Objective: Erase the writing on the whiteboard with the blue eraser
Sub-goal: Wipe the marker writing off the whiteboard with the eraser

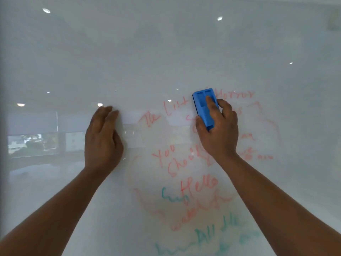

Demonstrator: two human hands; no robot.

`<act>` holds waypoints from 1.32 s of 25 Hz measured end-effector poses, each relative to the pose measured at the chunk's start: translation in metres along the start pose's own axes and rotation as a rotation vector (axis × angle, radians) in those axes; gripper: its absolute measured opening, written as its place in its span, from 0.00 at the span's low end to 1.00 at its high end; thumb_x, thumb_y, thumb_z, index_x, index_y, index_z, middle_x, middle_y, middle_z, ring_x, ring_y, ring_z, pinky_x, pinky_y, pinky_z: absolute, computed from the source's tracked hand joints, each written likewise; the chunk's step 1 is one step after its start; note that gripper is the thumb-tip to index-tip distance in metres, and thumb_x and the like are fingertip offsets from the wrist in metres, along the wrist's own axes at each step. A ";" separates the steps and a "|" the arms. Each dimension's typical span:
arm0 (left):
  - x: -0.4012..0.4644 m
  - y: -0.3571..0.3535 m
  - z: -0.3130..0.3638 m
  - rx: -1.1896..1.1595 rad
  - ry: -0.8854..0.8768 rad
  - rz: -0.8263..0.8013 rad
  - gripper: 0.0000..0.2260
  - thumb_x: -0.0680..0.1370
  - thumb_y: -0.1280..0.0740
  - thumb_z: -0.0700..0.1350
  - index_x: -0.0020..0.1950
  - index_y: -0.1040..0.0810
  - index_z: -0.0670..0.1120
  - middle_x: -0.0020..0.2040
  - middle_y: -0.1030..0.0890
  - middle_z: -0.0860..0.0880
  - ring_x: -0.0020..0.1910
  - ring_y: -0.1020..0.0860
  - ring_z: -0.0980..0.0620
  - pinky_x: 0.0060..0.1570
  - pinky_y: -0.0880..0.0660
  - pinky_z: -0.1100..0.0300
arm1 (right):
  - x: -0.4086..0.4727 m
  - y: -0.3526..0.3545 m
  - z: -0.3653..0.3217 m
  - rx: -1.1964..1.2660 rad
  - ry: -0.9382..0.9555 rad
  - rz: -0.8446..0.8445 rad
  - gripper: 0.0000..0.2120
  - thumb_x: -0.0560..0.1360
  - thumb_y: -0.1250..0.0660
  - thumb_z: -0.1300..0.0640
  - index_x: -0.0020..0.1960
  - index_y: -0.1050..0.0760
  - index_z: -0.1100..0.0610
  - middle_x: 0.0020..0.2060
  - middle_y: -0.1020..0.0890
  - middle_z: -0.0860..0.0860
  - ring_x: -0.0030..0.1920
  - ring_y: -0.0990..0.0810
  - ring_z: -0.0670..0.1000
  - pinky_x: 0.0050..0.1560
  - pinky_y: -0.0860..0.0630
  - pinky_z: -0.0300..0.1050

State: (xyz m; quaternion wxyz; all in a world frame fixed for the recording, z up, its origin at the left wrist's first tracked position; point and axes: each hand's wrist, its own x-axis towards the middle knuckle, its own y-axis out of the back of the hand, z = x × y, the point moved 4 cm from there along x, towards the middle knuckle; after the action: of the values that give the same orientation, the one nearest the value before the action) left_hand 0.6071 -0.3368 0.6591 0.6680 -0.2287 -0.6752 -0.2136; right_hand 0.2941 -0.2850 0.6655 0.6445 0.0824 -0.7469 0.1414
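Observation:
The glossy whiteboard [166,52] fills the whole view. Red writing [171,163] runs down its middle right, with green writing [204,237] near the bottom. My right hand [219,133] grips the blue eraser [202,104] and holds it against the board at the top line of red words, index finger lying on its back. Some red letters around the eraser look smeared and faint. My left hand [103,137] rests flat on the board to the left of the writing, fingers together and holding nothing.
The board's surface reflects ceiling lights [46,10] and a window scene [33,143] at the left. A dark edge [2,126] of the board runs down the far left side.

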 end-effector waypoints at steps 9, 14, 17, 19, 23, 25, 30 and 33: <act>-0.019 -0.011 -0.010 -0.007 -0.052 0.150 0.18 0.81 0.44 0.35 0.66 0.20 0.37 0.69 0.22 0.40 0.73 0.28 0.41 0.70 0.29 0.49 | -0.013 -0.026 -0.047 0.118 0.239 0.060 0.24 0.75 0.29 0.51 0.70 0.24 0.53 0.70 0.25 0.58 0.55 0.26 0.57 0.56 0.25 0.52; -0.022 -0.011 -0.013 -0.009 -0.053 0.150 0.17 0.82 0.42 0.35 0.67 0.20 0.38 0.69 0.22 0.42 0.73 0.28 0.44 0.70 0.29 0.51 | -0.017 -0.058 -0.101 0.140 0.339 -0.001 0.20 0.76 0.29 0.51 0.67 0.21 0.48 0.72 0.25 0.55 0.49 0.24 0.60 0.50 0.25 0.53; -0.022 -0.011 -0.014 -0.011 -0.048 0.153 0.17 0.81 0.41 0.35 0.67 0.20 0.38 0.69 0.22 0.42 0.73 0.27 0.43 0.69 0.27 0.46 | -0.033 -0.051 -0.089 0.126 0.502 -0.078 0.19 0.76 0.30 0.51 0.67 0.20 0.48 0.72 0.24 0.54 0.48 0.24 0.59 0.50 0.24 0.55; -0.022 -0.013 -0.013 -0.001 -0.048 0.141 0.18 0.81 0.42 0.35 0.67 0.20 0.38 0.70 0.22 0.42 0.72 0.27 0.42 0.67 0.25 0.44 | -0.002 -0.034 -0.055 0.124 0.274 0.077 0.18 0.76 0.29 0.51 0.65 0.20 0.48 0.71 0.24 0.54 0.49 0.26 0.56 0.50 0.23 0.56; -0.023 -0.011 -0.013 0.021 -0.067 0.132 0.18 0.81 0.42 0.36 0.68 0.21 0.38 0.70 0.22 0.42 0.73 0.27 0.42 0.67 0.25 0.43 | -0.008 -0.051 -0.094 0.105 0.242 0.062 0.19 0.76 0.29 0.51 0.66 0.21 0.48 0.74 0.26 0.50 0.45 0.28 0.56 0.46 0.26 0.50; -0.022 -0.010 -0.014 0.022 -0.072 0.130 0.18 0.81 0.42 0.36 0.68 0.21 0.39 0.70 0.22 0.42 0.73 0.27 0.42 0.67 0.25 0.43 | -0.037 -0.055 -0.112 0.078 0.452 -0.062 0.18 0.77 0.31 0.51 0.67 0.21 0.48 0.75 0.28 0.48 0.44 0.28 0.55 0.46 0.25 0.49; -0.023 -0.012 -0.012 0.055 -0.077 0.130 0.20 0.79 0.41 0.33 0.69 0.21 0.39 0.71 0.23 0.43 0.74 0.28 0.42 0.69 0.27 0.45 | 0.012 -0.029 -0.064 0.041 -0.044 0.066 0.19 0.75 0.31 0.49 0.66 0.25 0.46 0.75 0.29 0.42 0.51 0.29 0.56 0.42 0.22 0.51; -0.023 -0.010 -0.014 0.050 -0.086 0.132 0.19 0.79 0.41 0.34 0.69 0.21 0.39 0.71 0.23 0.43 0.74 0.28 0.42 0.69 0.27 0.46 | -0.009 -0.045 -0.112 -0.009 0.162 -0.012 0.19 0.76 0.31 0.48 0.67 0.25 0.47 0.73 0.26 0.43 0.48 0.29 0.56 0.39 0.25 0.45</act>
State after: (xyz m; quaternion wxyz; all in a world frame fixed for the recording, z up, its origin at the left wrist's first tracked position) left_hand 0.6120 -0.3535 0.6363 0.6564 -0.2648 -0.6919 -0.1421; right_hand 0.4149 -0.2929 0.6765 0.7042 0.0723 -0.6923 0.1402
